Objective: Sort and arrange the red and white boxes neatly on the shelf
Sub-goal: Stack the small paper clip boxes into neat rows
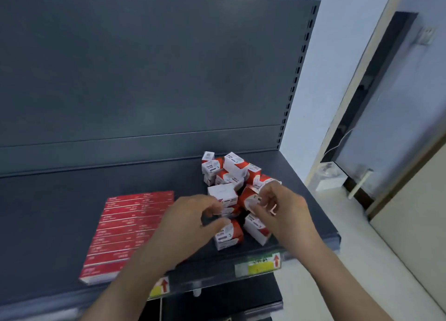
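A loose heap of small red and white boxes point(231, 173) lies on the dark shelf point(72, 212), towards its right end. My right hand point(277, 209) pinches one red and white box point(248, 197) at the heap's front. My left hand point(193, 219) reaches in from the left with curled fingers, touching a box point(229, 211) low in the heap; whether it grips that box is unclear. Two more boxes point(229, 235) lie apart in front of the heap, between my hands.
A flat block of long red boxes point(125, 231) lies in neat rows on the shelf's left half. Yellow price tags point(263, 265) sit on the shelf's front edge. A slotted upright point(296, 79) ends the back panel. To the right are a floor and a door.
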The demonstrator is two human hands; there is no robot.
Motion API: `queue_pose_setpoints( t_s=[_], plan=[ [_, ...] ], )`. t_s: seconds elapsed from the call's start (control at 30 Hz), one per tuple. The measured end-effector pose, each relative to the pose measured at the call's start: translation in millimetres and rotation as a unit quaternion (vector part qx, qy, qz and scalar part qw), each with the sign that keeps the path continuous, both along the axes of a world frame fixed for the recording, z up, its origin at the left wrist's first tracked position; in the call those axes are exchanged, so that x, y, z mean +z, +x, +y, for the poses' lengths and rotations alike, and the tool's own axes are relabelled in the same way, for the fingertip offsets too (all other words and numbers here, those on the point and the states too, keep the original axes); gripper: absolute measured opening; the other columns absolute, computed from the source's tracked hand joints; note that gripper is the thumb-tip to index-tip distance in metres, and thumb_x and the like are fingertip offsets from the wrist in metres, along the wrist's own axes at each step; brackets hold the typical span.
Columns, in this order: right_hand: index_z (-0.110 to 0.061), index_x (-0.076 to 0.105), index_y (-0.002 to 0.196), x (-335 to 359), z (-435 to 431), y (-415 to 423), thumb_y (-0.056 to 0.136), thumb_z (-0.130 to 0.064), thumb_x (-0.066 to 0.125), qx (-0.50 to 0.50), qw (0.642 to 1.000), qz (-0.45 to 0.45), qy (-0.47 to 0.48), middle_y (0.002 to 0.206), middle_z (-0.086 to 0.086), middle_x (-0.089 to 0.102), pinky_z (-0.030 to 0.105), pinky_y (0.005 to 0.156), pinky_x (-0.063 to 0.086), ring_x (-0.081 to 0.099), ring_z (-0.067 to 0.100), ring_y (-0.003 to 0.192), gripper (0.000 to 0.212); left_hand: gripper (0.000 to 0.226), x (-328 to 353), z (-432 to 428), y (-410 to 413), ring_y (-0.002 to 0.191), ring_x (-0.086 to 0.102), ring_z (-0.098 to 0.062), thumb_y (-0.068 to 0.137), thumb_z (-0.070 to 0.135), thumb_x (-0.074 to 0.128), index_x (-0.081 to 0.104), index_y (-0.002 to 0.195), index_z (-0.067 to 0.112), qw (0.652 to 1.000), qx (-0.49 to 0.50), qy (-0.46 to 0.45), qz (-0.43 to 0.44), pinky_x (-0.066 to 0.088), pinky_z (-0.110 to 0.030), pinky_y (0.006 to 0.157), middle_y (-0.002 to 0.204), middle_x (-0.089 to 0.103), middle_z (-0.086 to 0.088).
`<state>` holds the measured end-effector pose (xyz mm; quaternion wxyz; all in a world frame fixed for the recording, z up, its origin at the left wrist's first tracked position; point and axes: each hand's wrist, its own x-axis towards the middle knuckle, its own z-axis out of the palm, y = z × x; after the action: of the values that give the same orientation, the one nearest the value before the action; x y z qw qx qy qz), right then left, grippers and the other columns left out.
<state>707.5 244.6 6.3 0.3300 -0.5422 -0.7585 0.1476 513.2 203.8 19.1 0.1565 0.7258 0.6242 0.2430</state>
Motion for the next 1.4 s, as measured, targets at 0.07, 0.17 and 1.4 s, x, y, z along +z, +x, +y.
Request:
queue_pose_setpoints(
  t_s=[0.07, 0.17, 1.4],
  plan=[
    [-0.027, 0.045, 0.078, -9.2, 3.9, 13.9, 0.081, -0.037, 0.068, 0.024, 0.999, -0.035, -0.015, 0.068, -0.011, 0.052, 0.018, 0.056, 0.041, 0.049, 0.007, 0.062, 0.025, 0.030, -7.5, 1.8, 18.7, 0.095, 0.059, -0.005, 0.082, 0.049, 0.062, 0.065, 0.103, 0.028, 0.999, 0.024, -0.013, 0.026, 0.049, -0.027, 0.085, 0.104, 0.065, 0.015],
    [-0.027, 0.042, 0.086, -17.6, 4.1, 24.2, 0.085, -0.046, 0.059, 0.061, 0.991, -0.107, -0.041, 0.083, -0.013, 0.050, 0.014, 0.059, 0.032, 0.046, 0.008, 0.073, 0.025, 0.034, -16.1, -2.0, 39.7, 0.102, 0.056, -0.006, 0.084, 0.049, 0.059, 0.062, 0.109, 0.027, 0.996, 0.046, -0.019, 0.076, 0.044, -0.021, 0.086, 0.114, 0.061, 0.014],
    [-0.042, 0.039, 0.088, -55.6, -5.1, 32.8, 0.090, -0.014, 0.059, 0.175, 0.972, -0.018, -0.154, 0.106, -0.028, 0.041, 0.002, 0.079, 0.042, 0.047, -0.001, 0.103, 0.035, 0.049, -48.3, -2.4, 26.0, 0.109, 0.051, -0.002, 0.080, 0.038, 0.069, 0.053, 0.126, 0.027, 0.996, -0.004, -0.084, 0.012, 0.042, -0.017, 0.095, 0.123, 0.055, 0.012]
  ],
)
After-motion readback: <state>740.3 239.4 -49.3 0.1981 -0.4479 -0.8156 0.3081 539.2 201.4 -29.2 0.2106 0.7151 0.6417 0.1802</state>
